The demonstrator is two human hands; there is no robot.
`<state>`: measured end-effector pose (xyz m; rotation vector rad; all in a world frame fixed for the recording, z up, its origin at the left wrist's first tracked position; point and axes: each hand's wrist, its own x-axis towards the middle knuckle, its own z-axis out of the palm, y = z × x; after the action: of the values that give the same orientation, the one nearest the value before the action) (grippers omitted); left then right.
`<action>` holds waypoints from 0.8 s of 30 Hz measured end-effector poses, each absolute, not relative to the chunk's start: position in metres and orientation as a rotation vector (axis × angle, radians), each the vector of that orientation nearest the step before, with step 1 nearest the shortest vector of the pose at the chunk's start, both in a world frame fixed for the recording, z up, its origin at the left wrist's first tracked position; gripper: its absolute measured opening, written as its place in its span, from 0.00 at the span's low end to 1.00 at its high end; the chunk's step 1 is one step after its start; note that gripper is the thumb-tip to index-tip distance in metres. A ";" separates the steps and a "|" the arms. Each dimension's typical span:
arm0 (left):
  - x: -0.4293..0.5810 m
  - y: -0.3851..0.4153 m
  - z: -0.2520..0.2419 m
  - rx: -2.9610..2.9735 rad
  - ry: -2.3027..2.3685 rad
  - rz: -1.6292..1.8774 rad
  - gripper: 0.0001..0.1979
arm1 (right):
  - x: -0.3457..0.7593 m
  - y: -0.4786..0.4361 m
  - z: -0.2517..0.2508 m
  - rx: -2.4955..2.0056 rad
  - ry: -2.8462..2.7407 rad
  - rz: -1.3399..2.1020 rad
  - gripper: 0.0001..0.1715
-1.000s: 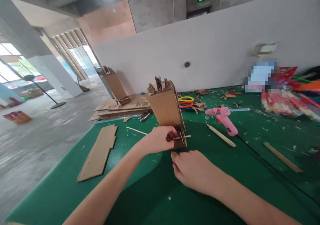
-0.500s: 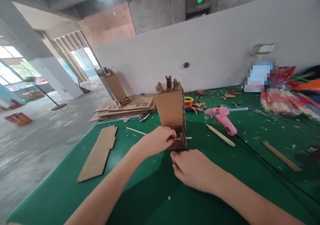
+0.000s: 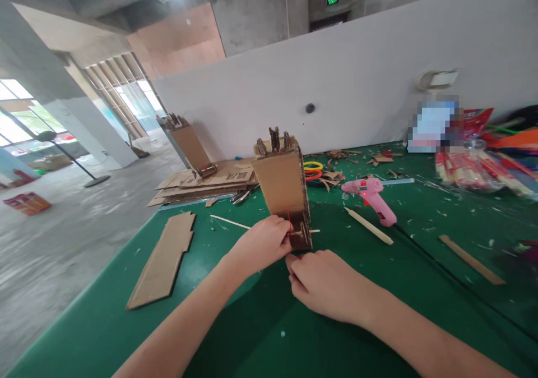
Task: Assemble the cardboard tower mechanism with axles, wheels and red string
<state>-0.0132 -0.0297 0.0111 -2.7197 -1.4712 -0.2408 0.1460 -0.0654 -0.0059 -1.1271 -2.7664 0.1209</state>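
An upright cardboard model (image 3: 281, 184) stands at the middle of the table, with notched pieces on its top and a low base in front. From higher up on it, a thin red string (image 3: 288, 216) runs down to the closed fingertips of my left hand (image 3: 265, 242), which pinch it at the base. A thin wooden stick (image 3: 314, 231) pokes out past the base's right side. My right hand (image 3: 321, 280) is closed just in front of the base, fingers curled; whatever lies between them is hidden.
A pink glue gun (image 3: 374, 196) with its cord lies to the right, near a pale pointed stick (image 3: 372, 227). Cardboard piece (image 3: 163, 260) lies at left. Behind are scissors (image 3: 313, 167), cardboard sheets (image 3: 227, 176) and another cardboard model (image 3: 193, 148). Bagged supplies (image 3: 466, 170) sit far right.
My left hand has dropped slightly at the base, still closed around the string. The cardboard model has shifted and leaned a little left. My right hand stays almost where it was.
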 end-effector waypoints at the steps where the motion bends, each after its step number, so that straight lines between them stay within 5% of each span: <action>1: -0.013 -0.030 0.011 -2.711 -1.463 -0.241 0.07 | 0.146 -0.065 -0.006 -1.127 -2.765 0.120 0.12; 24: -0.012 -0.033 0.018 -2.732 -1.496 -0.220 0.06 | 0.150 -0.068 -0.006 -1.038 -2.766 0.134 0.10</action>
<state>-0.0121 -0.0331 0.0176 -2.7320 -1.4961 -0.2196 0.1503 -0.0682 -0.0058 -1.0375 -2.7656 0.1343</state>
